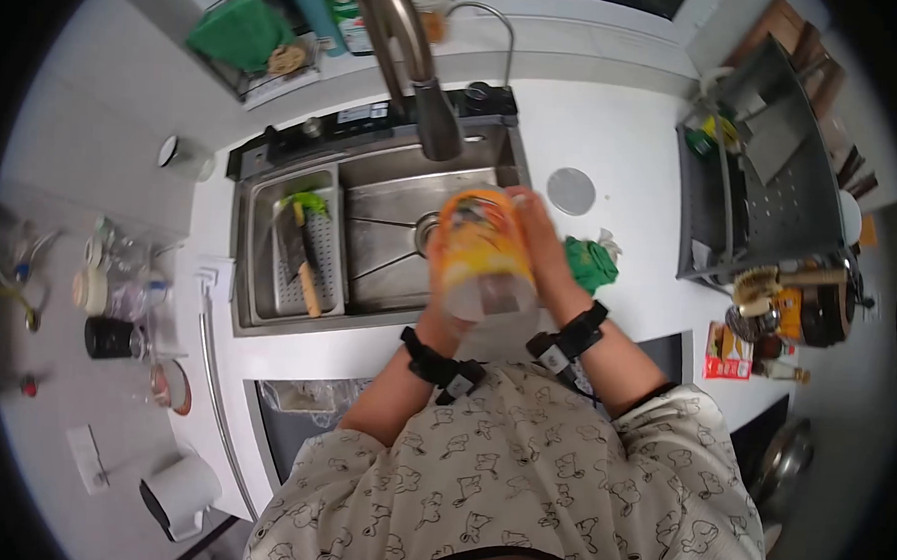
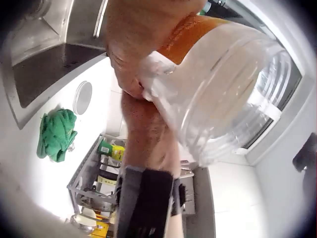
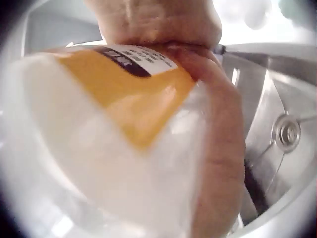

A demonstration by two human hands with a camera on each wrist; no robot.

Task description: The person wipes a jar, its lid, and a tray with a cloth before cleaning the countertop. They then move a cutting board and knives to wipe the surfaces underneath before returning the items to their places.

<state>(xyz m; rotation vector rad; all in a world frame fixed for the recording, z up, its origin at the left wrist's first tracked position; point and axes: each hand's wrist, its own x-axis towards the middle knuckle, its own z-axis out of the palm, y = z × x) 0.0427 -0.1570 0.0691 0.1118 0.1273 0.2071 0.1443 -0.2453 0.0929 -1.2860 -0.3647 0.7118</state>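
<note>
A clear plastic jar with an orange and yellow label (image 1: 485, 247) is held between both hands over the front edge of the sink, its clear end toward the person's body. The left hand (image 1: 441, 305) grips its left side, partly hidden by the jar. On the other side the right hand (image 1: 542, 246) holds it, fingers near the labelled end. In the left wrist view, the clear ridged end of the jar (image 2: 218, 89) sticks out beside a hand (image 2: 143, 39). The right wrist view shows the label (image 3: 124, 94) close up, with a hand (image 3: 218, 148) wrapped along it.
The steel sink (image 1: 392, 192) holds a perforated tray (image 1: 327, 245) with a knife (image 1: 307, 274) and something green. Above hangs the faucet (image 1: 440, 125). A green cloth (image 1: 591, 264) lies right of the sink, near a dish rack (image 1: 773, 174). A white kettle (image 1: 184, 494) stands at lower left.
</note>
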